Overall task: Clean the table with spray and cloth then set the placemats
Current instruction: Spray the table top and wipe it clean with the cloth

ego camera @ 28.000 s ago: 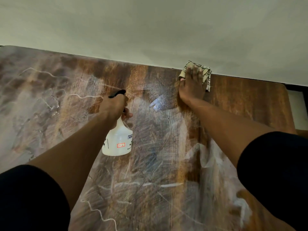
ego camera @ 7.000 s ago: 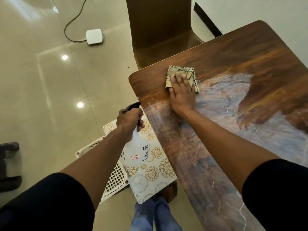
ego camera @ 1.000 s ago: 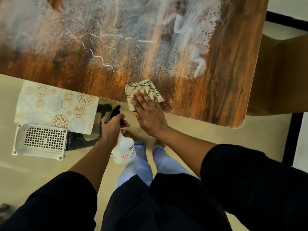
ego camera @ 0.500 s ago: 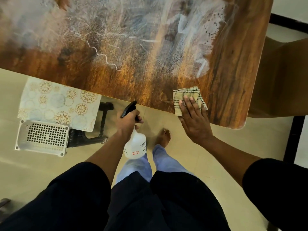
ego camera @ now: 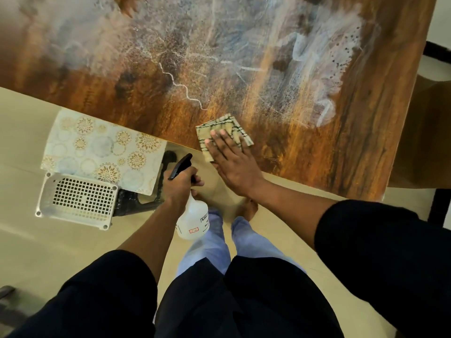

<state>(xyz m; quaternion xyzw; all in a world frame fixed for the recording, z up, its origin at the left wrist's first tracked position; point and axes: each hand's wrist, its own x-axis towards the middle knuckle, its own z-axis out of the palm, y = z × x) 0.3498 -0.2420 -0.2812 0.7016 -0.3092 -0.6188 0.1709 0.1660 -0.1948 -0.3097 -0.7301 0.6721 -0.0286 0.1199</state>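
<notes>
Head view showed the right hand (ego camera: 231, 164) flat, pressing the cloth (ego camera: 223, 131) on the table (ego camera: 317, 154) edge; the left (ego camera: 179, 185) gripped the spray (ego camera: 192, 220). Overlapping strokes would suit. Placemats (ego camera: 102, 150) waited below.

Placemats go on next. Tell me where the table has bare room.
Almost the whole table top is bare: everything beyond the cloth, out to the right edge and far left. Only the near edge is taken, where the right hand presses the cloth. The left hand holds the spray bottle off the table, beside the placemat.
</notes>
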